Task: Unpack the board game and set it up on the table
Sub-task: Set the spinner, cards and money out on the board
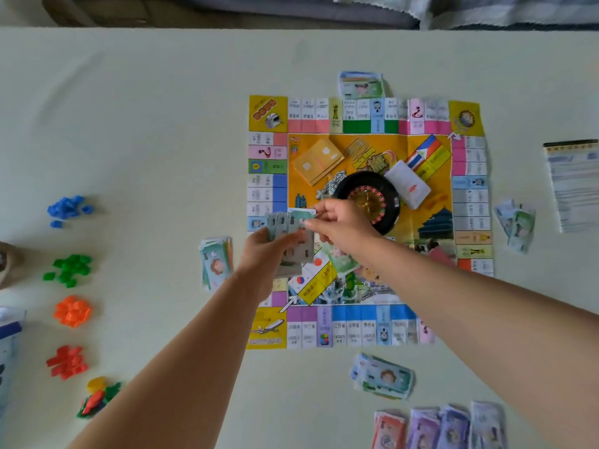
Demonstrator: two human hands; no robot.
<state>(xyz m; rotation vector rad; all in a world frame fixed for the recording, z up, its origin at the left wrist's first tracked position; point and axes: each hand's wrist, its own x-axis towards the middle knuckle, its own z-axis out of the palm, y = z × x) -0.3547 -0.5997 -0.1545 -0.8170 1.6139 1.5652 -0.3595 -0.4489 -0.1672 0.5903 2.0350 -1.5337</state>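
The square paper game board (353, 324) lay unfolded and flat on the pale table (146, 124), right of the middle, its coloured squares running round a yellow centre. On that centre sat a black roulette wheel (369, 199), with a yellow card deck (317, 160) on its far left side and a white card deck (410, 184) just beside its right rim.

Over the board's left side, the left hand (259, 251) gripped a fan of pale play-money notes (291, 251), its fingers curled round them. The right hand (340, 222) reached in across the board and pinched a single greenish note (303, 215) at the top of the fan between thumb and forefinger.

Small piles of notes lay just outside each edge of the board: a far pile (360, 85), a left pile (215, 262), a right pile (517, 223) and a near pile (384, 377). A row of red and purple note stacks (440, 427) lay side by side at the near right.

Well apart on the left ran a column of little plastic pieces: a blue heap (68, 209), a green heap (69, 268), an orange heap (73, 311), a red heap (66, 361) and, nearest, some mixed coloured tokens (97, 396). At the right edge lay what looked like a printed rule sheet (573, 186), too blurred to read.
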